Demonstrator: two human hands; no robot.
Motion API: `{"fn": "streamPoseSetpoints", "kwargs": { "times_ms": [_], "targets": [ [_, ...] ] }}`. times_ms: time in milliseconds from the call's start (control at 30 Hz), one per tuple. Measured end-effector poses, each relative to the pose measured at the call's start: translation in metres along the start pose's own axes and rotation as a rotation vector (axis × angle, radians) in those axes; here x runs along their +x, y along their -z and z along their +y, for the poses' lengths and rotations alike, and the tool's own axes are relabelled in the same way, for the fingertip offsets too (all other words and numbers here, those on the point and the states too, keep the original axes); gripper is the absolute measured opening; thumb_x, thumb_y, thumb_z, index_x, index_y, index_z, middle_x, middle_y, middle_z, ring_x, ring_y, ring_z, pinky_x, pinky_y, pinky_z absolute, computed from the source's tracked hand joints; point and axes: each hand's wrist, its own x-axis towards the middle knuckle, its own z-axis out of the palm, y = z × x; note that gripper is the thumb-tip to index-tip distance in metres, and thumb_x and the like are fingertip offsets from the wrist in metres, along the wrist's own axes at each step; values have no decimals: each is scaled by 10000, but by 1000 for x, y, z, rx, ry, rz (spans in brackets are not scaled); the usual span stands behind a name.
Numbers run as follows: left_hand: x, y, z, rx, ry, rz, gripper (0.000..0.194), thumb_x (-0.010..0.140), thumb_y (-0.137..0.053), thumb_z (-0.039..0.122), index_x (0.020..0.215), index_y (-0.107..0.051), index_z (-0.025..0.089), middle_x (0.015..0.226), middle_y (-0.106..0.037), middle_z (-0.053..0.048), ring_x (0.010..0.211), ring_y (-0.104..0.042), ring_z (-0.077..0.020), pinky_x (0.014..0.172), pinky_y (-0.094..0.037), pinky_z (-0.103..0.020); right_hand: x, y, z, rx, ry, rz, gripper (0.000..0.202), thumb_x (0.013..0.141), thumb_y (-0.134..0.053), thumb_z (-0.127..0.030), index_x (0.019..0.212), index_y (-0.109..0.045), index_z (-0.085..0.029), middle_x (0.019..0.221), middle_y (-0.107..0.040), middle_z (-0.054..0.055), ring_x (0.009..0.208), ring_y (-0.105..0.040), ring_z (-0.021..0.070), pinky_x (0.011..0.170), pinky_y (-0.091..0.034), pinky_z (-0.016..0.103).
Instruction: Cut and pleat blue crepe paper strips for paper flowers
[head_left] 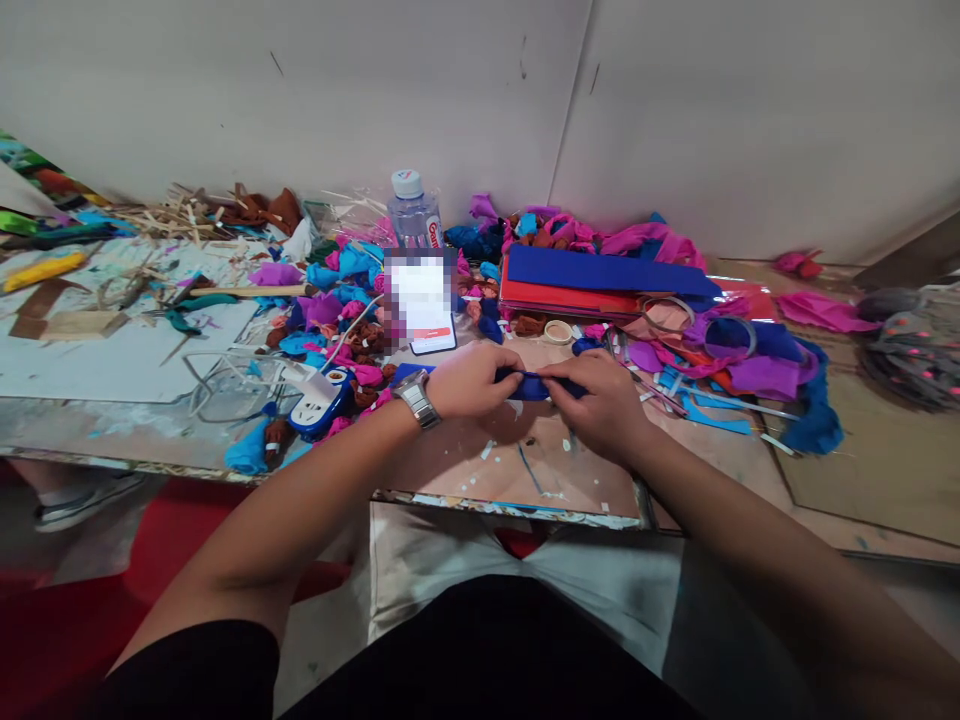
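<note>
A small dark blue piece of material [533, 386] is stretched between my two hands, just above the bare tabletop. My left hand [476, 380], with a metal watch on the wrist, pinches its left end. On the other end, the thumb and fingers of my right hand [598, 400] are closed. Behind the hands lies a tape roll [558, 332], and a phone [421, 305] with a lit, partly blurred screen stands in front of a clear bottle [415, 215].
A blue and white power strip [321, 402] with cables sits to the left among crumpled coloured scraps. Blue and red sheets [600, 275] are stacked behind my right hand. A red chair [176, 540] stands below the table at left.
</note>
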Motion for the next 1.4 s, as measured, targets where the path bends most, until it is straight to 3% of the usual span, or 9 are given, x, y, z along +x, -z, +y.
{"fn": "streamPoseSetpoints", "kwargs": {
  "times_ms": [100, 267, 433, 667, 833, 1000, 1067, 1200, 1400],
  "targets": [
    [1, 11, -2, 72, 14, -25, 262, 942, -537, 311, 926, -761, 176, 812, -739, -50, 699, -612, -165, 660, -387, -294, 5, 6, 4, 73, -151, -26, 164, 923, -678, -280, 1002, -810, -224, 985, -828, 43, 883, -747, 232, 850, -501, 380],
    [-3, 37, 0, 119, 43, -97, 284, 949, -544, 361, 931, -764, 183, 763, -724, -32, 625, -571, -145, 618, -354, -285, 19, 28, 10, 252, -367, -181, 193, 836, -722, -317, 955, -828, -208, 891, -812, 32, 801, -730, 215, 744, -524, 322],
    [-20, 65, -4, 179, 48, -121, 327, 964, -528, 407, 871, -762, 199, 707, -700, -15, 596, -545, -137, 611, -334, -278, 28, 42, 15, 362, -450, -278, 213, 795, -744, -359, 893, -824, -187, 794, -791, 32, 695, -692, 186, 654, -501, 289],
    [-43, 86, -31, 353, 191, -56, 328, 955, -535, 443, 939, -785, 230, 857, -773, -44, 756, -670, -199, 681, -407, -281, 32, 29, 31, 333, -470, -400, 215, 799, -737, -356, 930, -818, -206, 794, -790, 12, 683, -680, 165, 622, -480, 264],
    [-45, 70, -16, 641, 273, -20, 334, 981, -495, 359, 975, -776, 178, 930, -763, -153, 839, -701, -306, 720, -455, -363, 35, 17, 27, 364, -467, -445, 190, 799, -720, -334, 898, -792, -188, 723, -757, 1, 627, -639, 144, 598, -453, 253],
    [-23, 30, 19, 545, 7, -20, 344, 1017, -480, 369, 1157, -726, 174, 1122, -743, -142, 1052, -691, -290, 875, -498, -377, 29, 6, 22, 373, -394, -463, 196, 804, -702, -337, 891, -786, -183, 766, -773, 8, 673, -660, 159, 631, -471, 261],
    [-8, 14, 26, 452, -90, -84, 351, 1020, -482, 374, 1188, -714, 172, 1111, -747, -135, 1053, -695, -271, 891, -493, -362, 26, 3, 21, 406, -376, -477, 211, 804, -687, -328, 919, -789, -182, 786, -781, 9, 692, -671, 166, 643, -482, 263],
    [18, -4, 25, 360, -52, -241, 355, 985, -541, 436, 1079, -737, 155, 944, -761, -128, 846, -703, -258, 703, -432, -331, 23, 2, 19, 465, -346, -502, 201, 800, -673, -324, 884, -782, -178, 804, -784, 7, 707, -667, 167, 662, -491, 265],
    [26, 0, 8, 185, -102, -309, 367, 842, -724, 467, 1050, -750, 165, 880, -743, -63, 731, -628, -185, 627, -347, -278, 25, 9, 18, 438, -324, -493, 226, 837, -674, -367, 930, -751, -176, 814, -759, 15, 717, -653, 166, 671, -484, 272]
  ]
}}
